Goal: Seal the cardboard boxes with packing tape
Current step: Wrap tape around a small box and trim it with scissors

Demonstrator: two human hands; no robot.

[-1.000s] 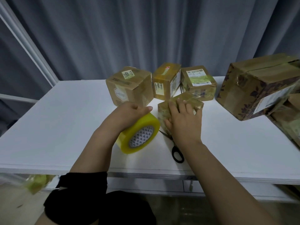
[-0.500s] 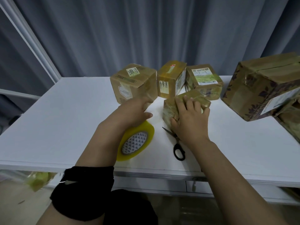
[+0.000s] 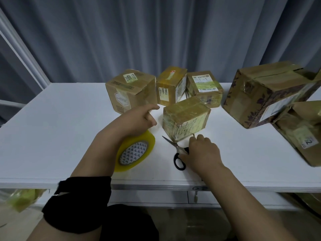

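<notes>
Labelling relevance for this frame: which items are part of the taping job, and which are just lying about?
Job: front box, tape roll by the left hand, scissors under the right hand, three back-row boxes, two large boxes at right.
Lying about: yellowish bag below the table edge, small object hanging from the drawer.

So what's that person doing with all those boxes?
A person is taping up cardboard boxes on a white table. The right hand curls over the handles of the black scissors, which lie just in front of a small box wrapped in tape. The left hand is above the yellow tape roll; whether it grips anything is unclear. Other boxes sit behind.
</notes>
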